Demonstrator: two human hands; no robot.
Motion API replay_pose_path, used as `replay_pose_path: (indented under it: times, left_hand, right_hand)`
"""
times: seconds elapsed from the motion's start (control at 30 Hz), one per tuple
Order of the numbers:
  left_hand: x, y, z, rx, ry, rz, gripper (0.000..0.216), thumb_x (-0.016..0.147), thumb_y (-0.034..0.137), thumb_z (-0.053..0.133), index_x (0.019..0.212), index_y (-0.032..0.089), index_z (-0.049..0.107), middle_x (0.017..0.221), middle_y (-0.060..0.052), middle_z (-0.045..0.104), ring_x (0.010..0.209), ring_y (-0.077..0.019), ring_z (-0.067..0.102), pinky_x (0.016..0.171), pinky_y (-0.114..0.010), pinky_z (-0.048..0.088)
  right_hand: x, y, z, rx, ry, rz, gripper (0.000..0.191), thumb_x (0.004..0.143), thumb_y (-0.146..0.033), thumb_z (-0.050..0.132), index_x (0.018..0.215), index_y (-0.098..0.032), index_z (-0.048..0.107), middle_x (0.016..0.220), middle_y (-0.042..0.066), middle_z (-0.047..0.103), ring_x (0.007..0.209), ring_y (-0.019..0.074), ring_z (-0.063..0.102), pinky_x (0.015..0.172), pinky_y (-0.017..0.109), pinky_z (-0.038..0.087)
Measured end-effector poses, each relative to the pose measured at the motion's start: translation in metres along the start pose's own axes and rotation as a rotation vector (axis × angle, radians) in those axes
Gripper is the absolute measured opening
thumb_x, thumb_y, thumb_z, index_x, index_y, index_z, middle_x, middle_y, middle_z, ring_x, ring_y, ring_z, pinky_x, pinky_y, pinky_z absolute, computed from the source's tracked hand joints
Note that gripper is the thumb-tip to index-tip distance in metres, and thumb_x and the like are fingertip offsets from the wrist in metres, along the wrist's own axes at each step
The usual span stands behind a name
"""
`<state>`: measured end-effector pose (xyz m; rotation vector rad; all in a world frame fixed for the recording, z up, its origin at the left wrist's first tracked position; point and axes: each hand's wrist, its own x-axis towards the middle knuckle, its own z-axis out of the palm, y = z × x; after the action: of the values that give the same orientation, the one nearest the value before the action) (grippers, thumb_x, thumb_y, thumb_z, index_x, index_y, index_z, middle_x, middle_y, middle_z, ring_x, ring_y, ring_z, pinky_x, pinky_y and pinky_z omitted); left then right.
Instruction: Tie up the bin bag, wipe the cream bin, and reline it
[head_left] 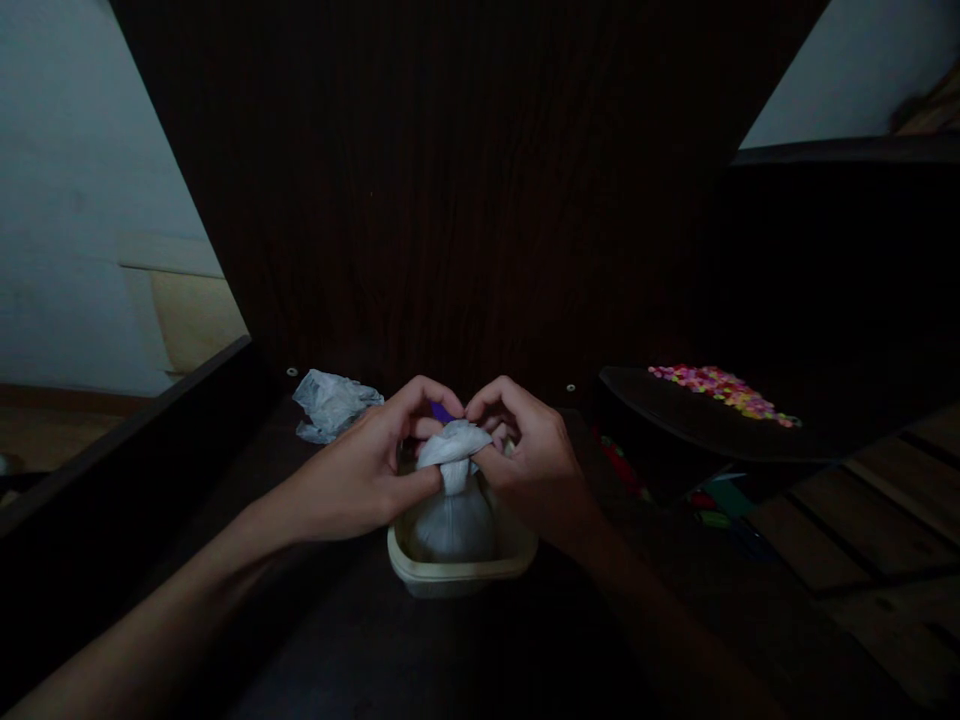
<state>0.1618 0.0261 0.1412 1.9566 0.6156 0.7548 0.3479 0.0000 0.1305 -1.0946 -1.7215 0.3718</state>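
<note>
A small tied plastic bag [452, 515] with something pale inside stands in a cream plastic container [459, 576] on a dark tabletop. My left hand [375, 470] pinches the bag's knotted top from the left, fingers closed on it. My right hand [529, 465] grips the same knot from the right, fingers curled. A bit of something purple [441, 411] shows just behind the knot, between my fingers.
A crumpled clear plastic bag [330, 403] lies behind my left hand. To the right, a dark tray [675, 420] carries a strip of colourful small pieces [721, 390]. A dark wooden panel rises behind. The table's raised edge runs along the left.
</note>
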Motion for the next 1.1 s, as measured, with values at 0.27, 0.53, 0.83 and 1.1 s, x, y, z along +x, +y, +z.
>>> replay_pose_path:
  times: [0.27, 0.53, 0.83, 1.1]
  left_hand:
    - [0.005, -0.001, -0.013, 0.300, 0.203, 0.112, 0.040, 0.079, 0.019, 0.071, 0.117, 0.020, 0.060, 0.094, 0.001, 0.066, 0.081, -0.0149, 0.063, 0.068, -0.024, 0.049]
    - [0.001, 0.000, -0.020, 0.419, 0.145, 0.108, 0.012, 0.088, 0.026, 0.067, 0.095, 0.020, 0.075, 0.083, 0.001, 0.073, 0.069, -0.0134, 0.062, 0.063, -0.024, 0.044]
    - [0.000, -0.003, -0.020, 0.449, 0.117, 0.089, 0.023, 0.087, 0.021, 0.065, 0.108, 0.022, 0.075, 0.094, 0.001, 0.076, 0.076, -0.0155, 0.066, 0.068, -0.026, 0.046]
    - [0.006, -0.002, -0.016, 0.037, 0.054, -0.039, 0.022, 0.088, 0.024, 0.064, 0.109, 0.017, 0.067, 0.098, -0.003, 0.073, 0.089, -0.0185, 0.067, 0.076, -0.027, 0.052]
  right_hand:
    - [0.000, 0.002, -0.005, -0.156, 0.036, -0.069, 0.025, 0.068, -0.001, 0.058, 0.084, -0.020, 0.062, 0.080, -0.004, 0.057, 0.059, 0.0085, 0.052, 0.054, 0.023, 0.037]
    - [-0.001, 0.005, -0.012, -0.261, -0.027, -0.208, 0.022, 0.074, -0.003, 0.066, 0.088, -0.020, 0.065, 0.094, 0.001, 0.062, 0.074, 0.0130, 0.057, 0.062, 0.025, 0.044]
    - [-0.003, 0.002, -0.015, -0.261, -0.166, -0.308, 0.041, 0.065, -0.021, 0.094, 0.097, -0.018, 0.069, 0.103, 0.003, 0.063, 0.068, 0.0111, 0.054, 0.060, 0.026, 0.046]
    - [-0.001, 0.004, -0.028, -0.286, -0.186, -0.372, 0.026, 0.079, -0.024, 0.086, 0.099, -0.017, 0.070, 0.098, 0.003, 0.064, 0.066, 0.0102, 0.054, 0.061, 0.025, 0.045]
